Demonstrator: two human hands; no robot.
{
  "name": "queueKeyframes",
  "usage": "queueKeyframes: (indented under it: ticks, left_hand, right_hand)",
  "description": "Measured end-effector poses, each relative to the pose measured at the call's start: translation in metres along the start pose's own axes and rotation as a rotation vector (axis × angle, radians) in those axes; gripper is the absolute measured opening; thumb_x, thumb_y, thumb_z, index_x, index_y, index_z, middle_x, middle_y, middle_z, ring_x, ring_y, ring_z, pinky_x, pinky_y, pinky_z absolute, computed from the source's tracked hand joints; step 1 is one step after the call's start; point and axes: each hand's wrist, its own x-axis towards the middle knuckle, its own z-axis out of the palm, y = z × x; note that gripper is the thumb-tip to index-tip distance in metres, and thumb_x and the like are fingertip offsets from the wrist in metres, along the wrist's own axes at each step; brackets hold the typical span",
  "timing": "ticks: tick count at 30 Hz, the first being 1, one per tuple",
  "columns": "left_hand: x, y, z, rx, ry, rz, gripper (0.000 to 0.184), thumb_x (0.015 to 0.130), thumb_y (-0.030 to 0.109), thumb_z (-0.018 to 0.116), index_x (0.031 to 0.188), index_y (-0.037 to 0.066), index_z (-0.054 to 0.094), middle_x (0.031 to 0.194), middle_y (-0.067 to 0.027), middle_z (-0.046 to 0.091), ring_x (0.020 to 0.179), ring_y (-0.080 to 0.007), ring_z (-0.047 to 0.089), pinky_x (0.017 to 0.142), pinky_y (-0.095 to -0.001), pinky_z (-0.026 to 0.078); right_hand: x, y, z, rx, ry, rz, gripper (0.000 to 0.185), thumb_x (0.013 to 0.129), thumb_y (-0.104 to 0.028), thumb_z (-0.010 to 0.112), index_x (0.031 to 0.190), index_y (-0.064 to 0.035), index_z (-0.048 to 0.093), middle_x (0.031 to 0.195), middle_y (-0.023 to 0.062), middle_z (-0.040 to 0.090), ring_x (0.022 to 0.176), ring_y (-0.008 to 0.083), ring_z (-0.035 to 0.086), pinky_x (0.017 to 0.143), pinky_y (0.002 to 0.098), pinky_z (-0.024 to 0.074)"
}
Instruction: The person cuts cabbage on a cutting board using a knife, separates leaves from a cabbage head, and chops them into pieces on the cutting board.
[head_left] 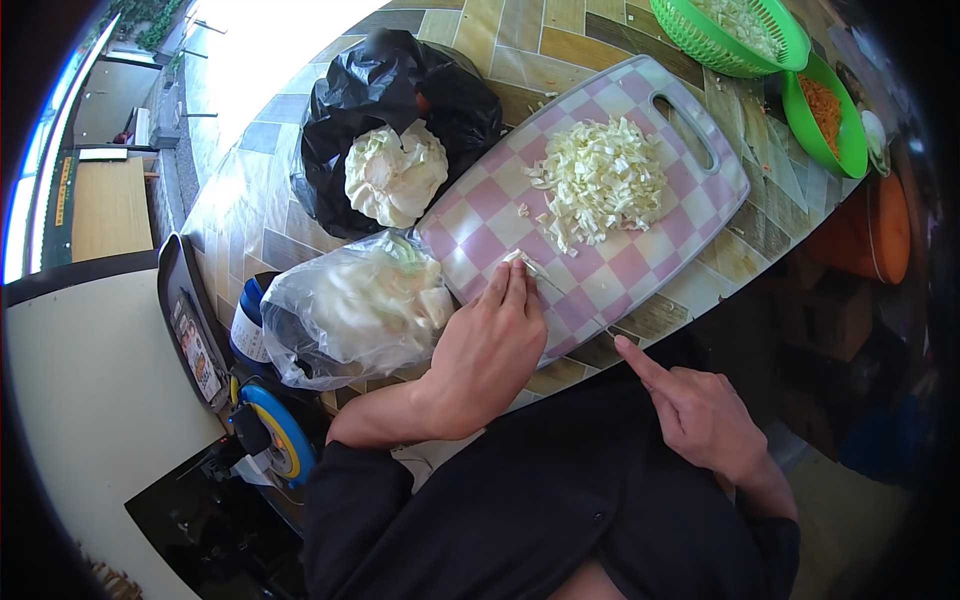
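The fingertips of my left hand (492, 345) press together on a small piece of cabbage (522, 260) at the near left part of the pink-and-white checked cutting board (480, 225). My right hand (705, 415) hovers off the board's near edge, index finger stretched out and the other fingers curled. What it grips, if anything, I cannot make out. A heap of chopped cabbage (605, 180) lies on the board toward the handle hole. Left of the board, a cut head of cabbage (395, 175) rests on a black plastic bag (350, 95). Nearer, a clear plastic bag (350, 310) holds more pale cabbage.
At the far right are a green basket (735, 55) with chopped cabbage and a green bowl (847, 135) of shredded orange food. An orange bucket (893, 230) stands below the table edge. A dark tray (190, 320) and a blue-and-white container (245, 325) are at left.
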Motion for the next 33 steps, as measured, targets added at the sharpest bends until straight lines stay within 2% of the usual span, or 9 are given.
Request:
queueKeyframes:
  ticks: [11, 14, 17, 25, 33]
  left_hand:
    - [0.001, -0.002, -0.001, 0.027, -0.011, 0.022, 0.051, 0.094, 0.021, 0.073, 0.128, -0.016, 0.061, 0.14, -0.0356, 0.059, 0.137, -0.0425, 0.056, 0.105, -0.0405, 0.055]
    - [0.002, -0.003, -0.001, 0.015, -0.022, 0.021, 0.05, 0.095, 0.021, 0.071, 0.128, -0.016, 0.061, 0.138, -0.0349, 0.061, 0.136, -0.0425, 0.057, 0.106, -0.041, 0.054]
    - [0.002, -0.003, 0.001, 0.017, -0.02, 0.049, 0.049, 0.097, 0.021, 0.069, 0.13, -0.015, 0.061, 0.137, -0.0342, 0.062, 0.136, -0.0423, 0.058, 0.108, -0.041, 0.053]
    - [0.001, 0.003, 0.0, -0.016, -0.058, 0.025, 0.051, 0.098, 0.022, 0.068, 0.132, -0.016, 0.059, 0.141, -0.0347, 0.059, 0.138, -0.0414, 0.056, 0.11, -0.0399, 0.052]
    - [0.003, 0.003, -0.002, 0.037, -0.062, 0.048, 0.052, 0.099, 0.021, 0.067, 0.132, -0.017, 0.059, 0.14, -0.0353, 0.06, 0.136, -0.0418, 0.057, 0.11, -0.0404, 0.052]
  right_hand:
    - [0.034, 0.002, 0.011, 0.016, -0.003, -0.037, 0.073, 0.098, -0.009, 0.058, 0.165, -0.0327, 0.039, 0.064, 0.018, 0.059, 0.06, 0.0422, 0.065, 0.061, 0.0551, 0.0556]
    - [0.034, 0.0, 0.009, 0.003, -0.007, -0.054, 0.069, 0.098, -0.003, 0.059, 0.162, -0.0217, 0.044, 0.067, 0.018, 0.062, 0.064, 0.0398, 0.066, 0.061, 0.0512, 0.0524]
    - [0.022, 0.007, 0.014, 0.006, 0.021, -0.042, 0.074, 0.098, -0.009, 0.059, 0.164, -0.0343, 0.039, 0.064, 0.0177, 0.059, 0.06, 0.0424, 0.065, 0.061, 0.0551, 0.0566]
    - [0.0, 0.009, 0.01, -0.033, -0.034, 0.017, 0.075, 0.097, -0.009, 0.06, 0.164, -0.0355, 0.04, 0.063, 0.0168, 0.057, 0.057, 0.0399, 0.064, 0.058, 0.0535, 0.0563]
    - [0.031, 0.011, 0.021, -0.03, 0.062, -0.084, 0.073, 0.098, -0.01, 0.059, 0.164, -0.0341, 0.04, 0.064, 0.0168, 0.058, 0.056, 0.0397, 0.064, 0.058, 0.0524, 0.0566]
